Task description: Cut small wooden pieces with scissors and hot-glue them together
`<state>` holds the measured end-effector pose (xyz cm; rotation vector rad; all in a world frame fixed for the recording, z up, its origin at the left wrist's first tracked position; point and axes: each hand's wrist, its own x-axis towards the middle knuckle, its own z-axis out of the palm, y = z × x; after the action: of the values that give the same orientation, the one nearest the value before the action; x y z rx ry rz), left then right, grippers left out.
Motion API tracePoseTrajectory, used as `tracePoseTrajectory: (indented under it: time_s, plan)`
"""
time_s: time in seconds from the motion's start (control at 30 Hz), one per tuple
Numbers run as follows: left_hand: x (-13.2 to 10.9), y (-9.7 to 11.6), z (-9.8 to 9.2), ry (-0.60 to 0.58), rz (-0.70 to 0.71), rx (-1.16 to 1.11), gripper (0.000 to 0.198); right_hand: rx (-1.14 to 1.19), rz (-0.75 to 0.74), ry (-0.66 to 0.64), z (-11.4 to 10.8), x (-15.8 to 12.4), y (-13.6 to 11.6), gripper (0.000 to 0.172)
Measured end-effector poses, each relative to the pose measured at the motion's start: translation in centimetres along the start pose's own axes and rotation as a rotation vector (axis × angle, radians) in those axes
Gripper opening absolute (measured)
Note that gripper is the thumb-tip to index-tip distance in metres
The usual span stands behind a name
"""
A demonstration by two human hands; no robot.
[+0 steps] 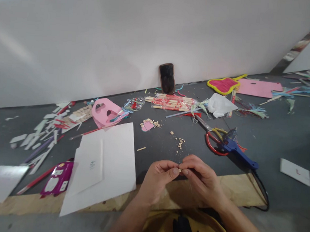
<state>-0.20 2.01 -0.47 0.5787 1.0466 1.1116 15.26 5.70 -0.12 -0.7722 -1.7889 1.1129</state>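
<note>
Dry, pale, chunky crumbs (180, 144) — woody-looking, each roughly squared — lay loosely scattered on the matte dark tabletop (157, 147) at the centre of the frame. More of them ringed a flat, smooth pink piece (147, 126) slightly up and to the left, and a thin, straight stick (141, 149) lay below that. A smooth white sheet (120, 155) spread across the lower left, its edges mostly straight, while a creased brown paper strip (236, 187) ran along the bottom. Right of centre, metal-bladed scissors (208, 129) with red looped handles lay against a hard blue glue gun (232, 147).

In the lower middle, the left hand (158, 178) and the right hand (204, 175) met fingertip to fingertip, backs turned up and outward, forearms slanting in from the bottom edge. Both hands pinched a small pale piece (180, 170) between thumbs and curled forefingers, just below the scattered crumbs.

That piece sat exactly where the fingertips joined, so mostly covered that its long axis — and which way it pointed — could not be told.
</note>
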Motion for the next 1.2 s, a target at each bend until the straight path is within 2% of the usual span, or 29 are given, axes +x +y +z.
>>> tracePoseTrajectory:
  time_s: [0.3,0.43,0.57,0.7,0.77,0.9,1.0,1.1,1.2]
  plan:
    - [0.1,0.1,0.1,-0.026,-0.051,-0.079,0.020,0.005,0.005,-0.055,-0.2,0.0,-0.1,0.020]
    - [0.2,0.1,0.0,-0.023,-0.065,-0.103,0.020,0.001,0.015,-0.063,-0.3,0.0,-0.3,0.017]
    - [0.2,-0.1,-0.2,-0.026,-0.090,-0.095,0.022,-0.090,0.003,-0.065,-0.1,0.1,-0.5,0.013]
    - [0.3,-0.3,-0.4,-0.028,-0.030,-0.025,0.022,-0.209,-0.043,-0.040,0.1,0.0,0.0,0.013]
    - [0.2,-0.1,-0.5,0.008,0.030,0.081,0.021,-0.299,-0.039,-0.040,-0.2,-0.1,0.6,0.014]
    - [0.2,1.0,-1.0,0.145,0.143,0.371,0.018,-0.623,-0.022,-0.056,-1.2,-0.2,2.5,0.012]
    - [0.3,1.6,-1.5,0.200,0.193,0.550,0.015,-0.720,-0.020,-0.104,-1.6,-0.1,3.5,0.011]
    - [0.9,1.7,-1.8,0.225,0.360,0.781,0.013,-0.764,-0.018,-0.138,-1.6,-0.2,4.0,0.013]
    - [1.8,1.6,-1.8,0.190,0.521,1.012,0.015,-0.791,-0.014,-0.133,-1.5,-0.4,4.2,0.014]
